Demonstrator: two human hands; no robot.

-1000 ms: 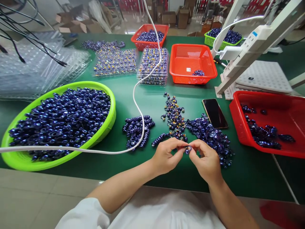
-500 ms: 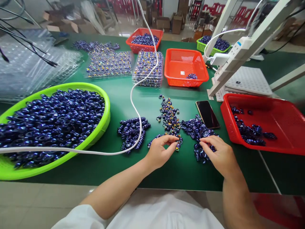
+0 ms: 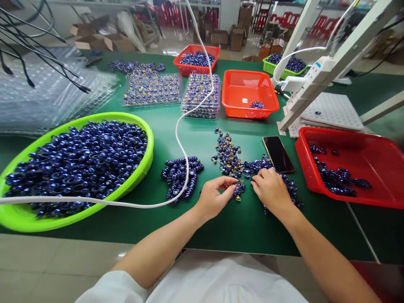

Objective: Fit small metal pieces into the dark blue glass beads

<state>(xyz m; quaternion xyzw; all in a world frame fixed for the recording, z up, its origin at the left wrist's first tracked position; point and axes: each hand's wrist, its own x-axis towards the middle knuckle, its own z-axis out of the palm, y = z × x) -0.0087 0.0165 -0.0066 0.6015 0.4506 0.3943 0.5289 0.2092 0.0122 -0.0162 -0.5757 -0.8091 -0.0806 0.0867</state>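
Observation:
My left hand [image 3: 216,194] is in a pinch at the lower edge of a pile of decorated rings [image 3: 227,153], dark blue with gold and coloured bits. Whatever lies between its fingertips is too small to make out. A short way to the right, my right hand [image 3: 272,191] is closed, thumb and forefinger together, over a pile of plain shiny dark-blue rings [image 3: 290,189]. What those fingers hold is hidden. Left of my left hand, more blue rings [image 3: 181,174] lie in stacked rows on the green table [image 3: 202,229].
A large green basket [image 3: 148,147] heaped with blue rings stands left. A white cable [image 3: 177,134] crosses the table. Right are a phone [image 3: 278,154] and a red basket [image 3: 375,158]. Behind stand filled clear trays [image 3: 202,94], an orange basket [image 3: 232,90] and a white post [image 3: 303,92].
My right hand has moved left, closer to my left hand, and is turned more palm-down over the plain rings. My left hand keeps its pinch. The view has shifted slightly.

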